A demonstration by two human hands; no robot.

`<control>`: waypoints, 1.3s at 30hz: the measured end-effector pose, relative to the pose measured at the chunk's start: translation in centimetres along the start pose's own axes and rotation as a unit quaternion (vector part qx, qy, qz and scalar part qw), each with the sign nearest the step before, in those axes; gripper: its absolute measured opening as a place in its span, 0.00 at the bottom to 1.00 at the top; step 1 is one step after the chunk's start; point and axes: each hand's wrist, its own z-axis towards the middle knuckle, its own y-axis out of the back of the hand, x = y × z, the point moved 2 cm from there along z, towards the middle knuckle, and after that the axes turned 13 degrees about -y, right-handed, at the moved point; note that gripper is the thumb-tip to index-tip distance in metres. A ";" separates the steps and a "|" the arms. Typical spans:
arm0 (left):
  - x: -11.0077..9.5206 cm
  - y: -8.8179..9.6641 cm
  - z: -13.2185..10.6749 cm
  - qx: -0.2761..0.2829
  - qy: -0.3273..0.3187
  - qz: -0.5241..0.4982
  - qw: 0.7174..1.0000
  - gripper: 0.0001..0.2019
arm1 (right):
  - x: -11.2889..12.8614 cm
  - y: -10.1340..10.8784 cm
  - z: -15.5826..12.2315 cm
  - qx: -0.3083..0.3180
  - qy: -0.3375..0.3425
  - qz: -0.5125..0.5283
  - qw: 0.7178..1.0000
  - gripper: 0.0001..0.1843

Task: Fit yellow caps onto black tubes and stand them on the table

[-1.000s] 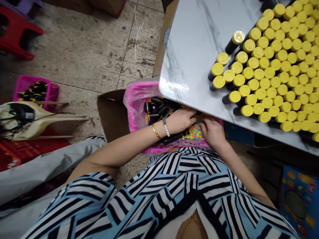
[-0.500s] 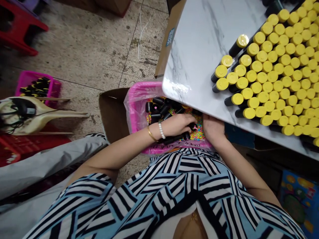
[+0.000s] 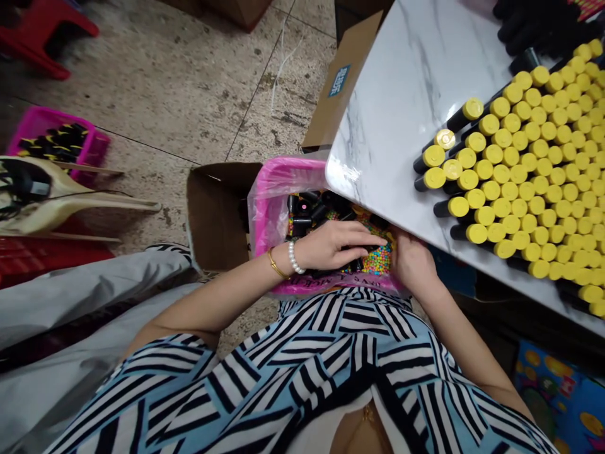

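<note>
Over a pink plastic-lined basket [image 3: 283, 167], the left hand [image 3: 338, 246] lay with fingers together above black bottles [image 3: 312, 211] and loose coloured beads [image 3: 378, 260], grip unclear; the right hand's [image 3: 413, 261] fingers were hidden. A light touch suited such loose beads.

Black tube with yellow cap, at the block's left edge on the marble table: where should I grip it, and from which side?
Grip the tube's exposed black body, coming from the left over the white marble table. It seems upright, and neighbouring tubes crowd its other sides.
</note>
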 end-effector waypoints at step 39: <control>0.2 -0.6 2.6 -0.082 -0.056 0.023 0.995 0.17 | 0.0 6.5 -5.1 0.093 0.016 0.529 0.843 0.14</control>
